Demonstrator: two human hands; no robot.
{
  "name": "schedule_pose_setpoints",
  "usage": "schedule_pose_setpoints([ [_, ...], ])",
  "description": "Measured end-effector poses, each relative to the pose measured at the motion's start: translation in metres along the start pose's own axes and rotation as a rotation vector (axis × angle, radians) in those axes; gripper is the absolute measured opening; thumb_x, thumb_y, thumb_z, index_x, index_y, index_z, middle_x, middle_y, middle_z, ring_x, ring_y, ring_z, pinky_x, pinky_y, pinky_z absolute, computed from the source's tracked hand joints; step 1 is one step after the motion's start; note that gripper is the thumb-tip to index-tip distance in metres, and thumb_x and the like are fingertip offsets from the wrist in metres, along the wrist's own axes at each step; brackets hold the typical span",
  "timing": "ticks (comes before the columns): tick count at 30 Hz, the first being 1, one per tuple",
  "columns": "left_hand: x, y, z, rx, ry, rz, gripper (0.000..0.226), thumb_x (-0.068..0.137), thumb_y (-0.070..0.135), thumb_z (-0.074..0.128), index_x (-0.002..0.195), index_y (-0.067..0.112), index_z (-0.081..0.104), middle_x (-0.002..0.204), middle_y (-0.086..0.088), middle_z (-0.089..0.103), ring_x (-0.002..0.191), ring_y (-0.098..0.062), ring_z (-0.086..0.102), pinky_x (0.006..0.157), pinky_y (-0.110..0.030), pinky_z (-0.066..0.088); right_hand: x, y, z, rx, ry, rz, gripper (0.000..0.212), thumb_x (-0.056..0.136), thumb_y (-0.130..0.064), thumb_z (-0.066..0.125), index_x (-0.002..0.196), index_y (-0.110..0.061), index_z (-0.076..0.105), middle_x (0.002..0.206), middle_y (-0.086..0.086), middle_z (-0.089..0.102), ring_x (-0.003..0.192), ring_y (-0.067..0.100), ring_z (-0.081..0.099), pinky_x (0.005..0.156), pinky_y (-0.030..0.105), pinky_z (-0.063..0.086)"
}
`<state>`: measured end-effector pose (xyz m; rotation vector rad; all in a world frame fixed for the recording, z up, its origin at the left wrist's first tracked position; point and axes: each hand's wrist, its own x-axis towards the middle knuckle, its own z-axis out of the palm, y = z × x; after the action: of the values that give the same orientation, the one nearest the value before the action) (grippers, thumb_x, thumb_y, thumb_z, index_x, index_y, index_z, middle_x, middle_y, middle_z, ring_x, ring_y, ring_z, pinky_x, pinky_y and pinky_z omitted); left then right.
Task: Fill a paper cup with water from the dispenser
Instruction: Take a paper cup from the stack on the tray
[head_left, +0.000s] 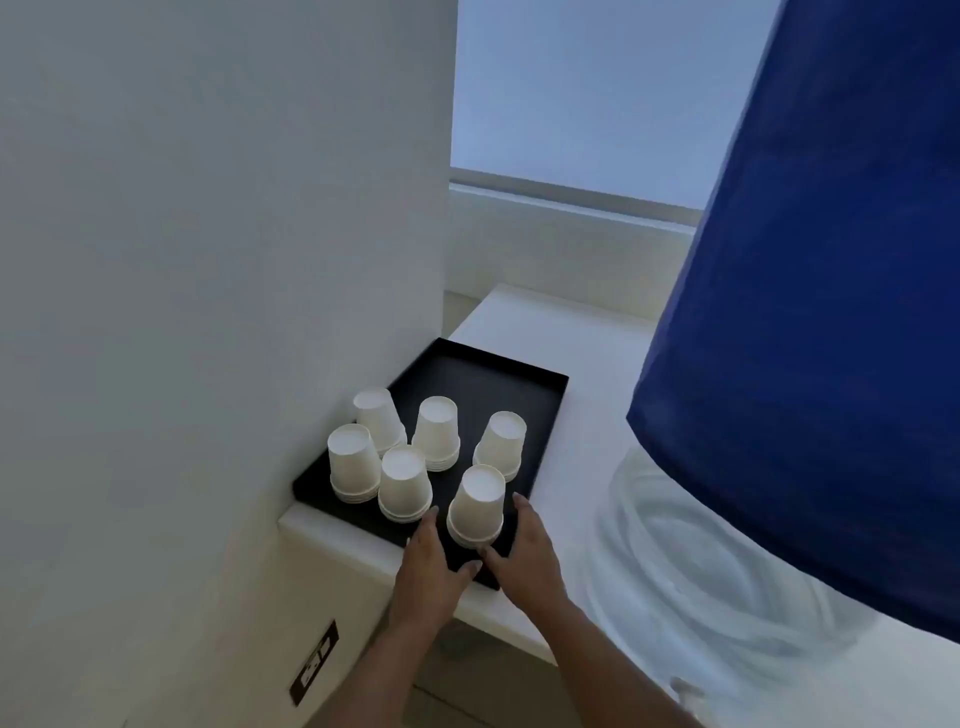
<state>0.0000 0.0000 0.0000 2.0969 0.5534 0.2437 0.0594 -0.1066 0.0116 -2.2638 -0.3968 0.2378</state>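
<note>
Several stacks of upside-down white paper cups stand on a black tray (483, 382) on a white ledge. The nearest cup stack (477, 506) sits at the tray's front right corner. My left hand (428, 558) lies just to its left and my right hand (524, 548) just to its right. Both have their fingers spread around the stack's base. The right thumb tip reaches the bottom rim, and a thin gap shows at the other fingers. At the right looms the dispenser's big bottle, under a blue cloth cover (810, 322), with clear ribbed plastic (675, 551) below it. No tap is visible.
A white wall (208, 260) rises close on the left of the tray. A dark wall socket (314, 662) is set low in it. The white ledge (587, 415) runs back to a window sill (571, 202) behind.
</note>
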Motion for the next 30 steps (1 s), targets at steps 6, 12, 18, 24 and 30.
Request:
schedule_pose_setpoints([
  [6, 0.019, -0.011, 0.011, -0.034, -0.001, 0.000, 0.089, 0.068, 0.023, 0.075, 0.137, 0.015, 0.020, 0.141, -0.006, 0.042, 0.134, -0.026, 0.030, 0.113, -0.049, 0.026, 0.027, 0.012, 0.012, 0.210, 0.000, -0.053, 0.086, 0.063, -0.012, 0.078, 0.135, -0.017, 0.031, 0.134, 0.001, 0.049, 0.122, 0.017, 0.046, 0.096, 0.025, 0.039],
  [12, 0.025, -0.009, 0.016, -0.023, 0.032, 0.007, 0.090, 0.068, 0.023, 0.075, 0.138, 0.012, 0.018, 0.135, -0.003, 0.051, 0.134, -0.023, 0.033, 0.118, -0.046, 0.007, 0.042, 0.014, 0.020, 0.226, -0.023, -0.064, 0.084, 0.063, -0.017, 0.080, 0.133, -0.023, 0.034, 0.117, -0.007, 0.052, 0.106, 0.010, 0.048, 0.086, 0.022, 0.039],
  [18, 0.024, -0.007, 0.021, -0.051, 0.102, -0.020, 0.090, 0.066, 0.017, 0.076, 0.137, 0.013, 0.021, 0.130, -0.004, 0.055, 0.134, -0.029, 0.029, 0.113, -0.052, 0.023, 0.050, 0.016, 0.025, 0.157, 0.002, -0.022, 0.080, 0.062, -0.027, 0.080, 0.129, -0.024, 0.037, 0.122, 0.004, 0.059, 0.112, 0.024, 0.055, 0.082, 0.026, 0.041],
  [24, 0.022, -0.007, 0.023, -0.050, 0.148, 0.001, 0.083, 0.066, 0.011, 0.073, 0.135, 0.010, 0.026, 0.129, -0.005, 0.055, 0.129, -0.029, 0.036, 0.114, -0.050, 0.021, 0.049, 0.016, 0.030, 0.117, 0.046, -0.003, 0.083, 0.058, -0.030, 0.082, 0.127, -0.019, 0.037, 0.123, 0.008, 0.056, 0.113, 0.027, 0.054, 0.085, 0.033, 0.045],
  [30, 0.021, -0.011, 0.026, -0.021, 0.184, -0.016, 0.082, 0.070, 0.007, 0.070, 0.136, 0.014, 0.022, 0.130, -0.001, 0.057, 0.135, -0.032, 0.026, 0.111, -0.049, 0.030, 0.044, 0.016, 0.034, 0.141, 0.093, 0.000, 0.076, 0.054, -0.033, 0.082, 0.117, -0.022, 0.039, 0.116, 0.002, 0.058, 0.106, 0.023, 0.055, 0.079, 0.029, 0.046],
])
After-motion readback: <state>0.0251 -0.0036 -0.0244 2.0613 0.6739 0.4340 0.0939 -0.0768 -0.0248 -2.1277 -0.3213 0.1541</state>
